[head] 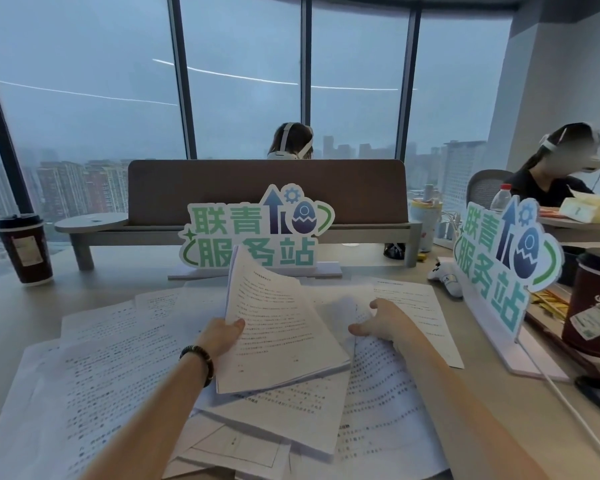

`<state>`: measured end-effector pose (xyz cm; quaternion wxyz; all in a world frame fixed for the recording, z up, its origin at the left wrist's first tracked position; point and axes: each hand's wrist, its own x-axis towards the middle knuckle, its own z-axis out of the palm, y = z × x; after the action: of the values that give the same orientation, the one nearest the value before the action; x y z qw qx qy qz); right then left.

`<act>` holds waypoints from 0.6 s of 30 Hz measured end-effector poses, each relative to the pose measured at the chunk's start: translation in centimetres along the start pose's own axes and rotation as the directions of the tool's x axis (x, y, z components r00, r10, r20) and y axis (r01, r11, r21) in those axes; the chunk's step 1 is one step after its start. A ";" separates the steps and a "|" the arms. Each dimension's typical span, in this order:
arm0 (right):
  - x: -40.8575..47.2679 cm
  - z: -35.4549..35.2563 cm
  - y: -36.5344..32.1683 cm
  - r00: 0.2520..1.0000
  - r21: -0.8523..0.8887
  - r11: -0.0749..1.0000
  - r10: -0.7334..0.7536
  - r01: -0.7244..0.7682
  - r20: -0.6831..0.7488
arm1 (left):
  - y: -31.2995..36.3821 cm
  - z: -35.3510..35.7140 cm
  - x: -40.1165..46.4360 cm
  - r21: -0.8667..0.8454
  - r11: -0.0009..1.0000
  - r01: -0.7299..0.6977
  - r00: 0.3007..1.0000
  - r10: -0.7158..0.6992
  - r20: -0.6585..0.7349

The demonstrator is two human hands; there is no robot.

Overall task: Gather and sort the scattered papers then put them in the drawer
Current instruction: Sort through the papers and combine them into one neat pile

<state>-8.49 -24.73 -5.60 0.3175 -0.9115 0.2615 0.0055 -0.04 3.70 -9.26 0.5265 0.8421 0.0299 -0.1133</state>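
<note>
The left hand (pixel 222 336) holds a stack of papers (pixel 278 327) up, thumb pinched on its edge. The right hand (pixel 383 322) lies flat, fingers spread, on 1 loose sheet (pixel 409 306) on the desk (pixel 0 320).

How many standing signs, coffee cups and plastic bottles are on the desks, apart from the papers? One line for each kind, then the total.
Standing signs: 2, the middle sign and the right sign.
Coffee cups: 2, the left cup and the right cup.
Plastic bottles: 1, the red-capped bottle.
Total: 5
</note>
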 end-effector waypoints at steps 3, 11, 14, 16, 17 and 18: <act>0.1 0.4 0.2 1.000 0.072 0.997 -0.021 0.020 0.009 | -0.2 0.1 0.0 -0.069 0.998 0.000 1.000 0.001 0.007; 0.8 0.5 0.7 0.996 0.252 0.968 0.016 0.008 -0.091 | 0.6 -0.6 -0.9 -0.247 0.969 -0.002 1.000 0.004 0.011; 1.0 0.1 1.0 0.991 0.366 0.931 0.051 -0.002 -0.125 | 0.5 -0.8 -0.8 -0.251 0.968 -0.002 1.000 0.003 0.003; 1.2 0.0 1.1 0.987 0.449 0.894 0.082 -0.010 -0.141 | 0.4 -0.7 -0.7 -0.236 0.972 -0.001 1.000 0.002 0.002; 1.4 0.0 1.2 0.983 0.497 0.868 0.099 -0.008 -0.156 | 0.4 -0.6 -0.7 -0.231 0.973 -0.002 1.000 0.003 0.002; 1.6 0.1 1.3 0.978 0.545 0.839 0.116 -0.002 -0.175 | 0.4 -0.6 -0.8 -0.228 0.974 -0.005 1.000 0.006 0.005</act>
<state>-7.73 -26.25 -6.68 0.5335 -0.7719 0.3111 -0.1508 -0.65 4.11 -8.50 0.6202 0.7757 0.0389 -0.1102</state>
